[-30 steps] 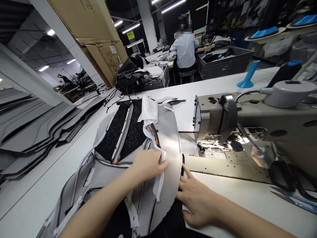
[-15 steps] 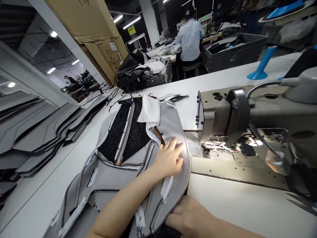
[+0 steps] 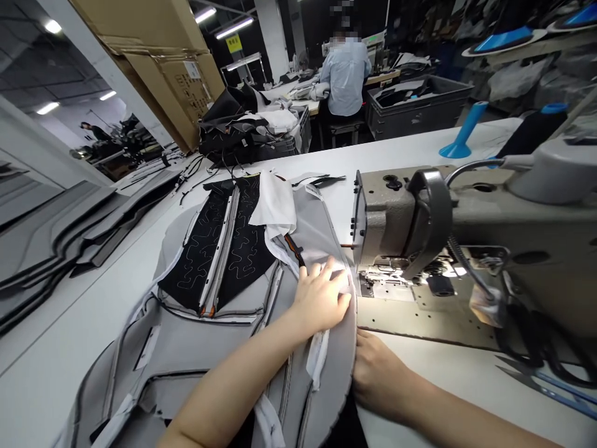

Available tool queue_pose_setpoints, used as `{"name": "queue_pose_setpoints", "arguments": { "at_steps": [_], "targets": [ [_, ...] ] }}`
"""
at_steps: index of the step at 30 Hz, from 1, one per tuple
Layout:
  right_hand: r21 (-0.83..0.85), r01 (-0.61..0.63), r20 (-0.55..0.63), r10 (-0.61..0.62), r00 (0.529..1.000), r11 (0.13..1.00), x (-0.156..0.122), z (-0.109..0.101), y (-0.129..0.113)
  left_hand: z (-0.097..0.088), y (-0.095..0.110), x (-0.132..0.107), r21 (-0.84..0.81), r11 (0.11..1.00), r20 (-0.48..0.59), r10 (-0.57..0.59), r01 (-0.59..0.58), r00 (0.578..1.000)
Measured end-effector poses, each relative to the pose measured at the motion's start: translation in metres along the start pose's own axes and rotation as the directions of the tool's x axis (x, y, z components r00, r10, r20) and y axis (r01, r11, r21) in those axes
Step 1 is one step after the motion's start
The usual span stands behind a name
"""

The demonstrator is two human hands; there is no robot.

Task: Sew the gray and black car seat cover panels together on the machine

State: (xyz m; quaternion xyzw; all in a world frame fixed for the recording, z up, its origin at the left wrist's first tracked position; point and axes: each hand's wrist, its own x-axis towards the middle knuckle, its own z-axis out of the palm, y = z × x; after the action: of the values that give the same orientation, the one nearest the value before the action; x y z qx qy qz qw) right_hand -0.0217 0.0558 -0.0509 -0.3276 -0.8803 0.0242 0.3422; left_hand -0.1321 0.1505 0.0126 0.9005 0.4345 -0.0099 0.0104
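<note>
Item: grey cover (image 3: 321, 242), a large padded panel with a black quilted insert (image 3: 219, 249) and a white cloth flap (image 3: 275, 202), lay flat on the white table (image 3: 69, 348), its right edge drawn up just beside the sewing machine (image 3: 466, 236).

Left hand (image 3: 321, 298): lay flat on the cover's right border, fingers spread and pressed down, close to the lit needle area (image 3: 387, 277); nothing pinched.

Right hand (image 3: 377, 370): sat at the cover's curved edge on the machine bed (image 3: 420, 317), fingertips tucked under or against the edge; whether it gripped the edge could not be told.

Step, as judged: positioning, with the border being smoothed and lined up ahead of the needle; no stitching appeared to be under way.

Next move, as judged: would call for sliding the edge under the presser foot, keeping the layers flat and matched, fingers clear of the needle.

Also present: scissors (image 3: 536, 351) on the table at right; a blue cone (image 3: 459, 134) beyond the machine; stacked grey panels (image 3: 56, 236) at left; cardboard boxes (image 3: 158, 68) behind; a seated person (image 3: 345, 78) at a far table, back turned.
</note>
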Motion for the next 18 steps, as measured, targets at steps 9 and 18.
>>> {"name": "queue_pose_setpoints", "arguments": {
  "at_steps": [9,18],
  "targets": [
    [-0.040,0.002,-0.064,-0.005,0.998,0.999,-0.041,-0.014,-0.025,0.000,0.033,-0.017,0.008,0.994,0.050,0.106,-0.106,0.993],
    [-0.085,-0.009,-0.161,-0.005,0.987,0.996,-0.038,-0.024,-0.011,-0.001,0.041,-0.003,0.047,0.991,0.072,0.122,-0.126,0.990]
  ]
}}
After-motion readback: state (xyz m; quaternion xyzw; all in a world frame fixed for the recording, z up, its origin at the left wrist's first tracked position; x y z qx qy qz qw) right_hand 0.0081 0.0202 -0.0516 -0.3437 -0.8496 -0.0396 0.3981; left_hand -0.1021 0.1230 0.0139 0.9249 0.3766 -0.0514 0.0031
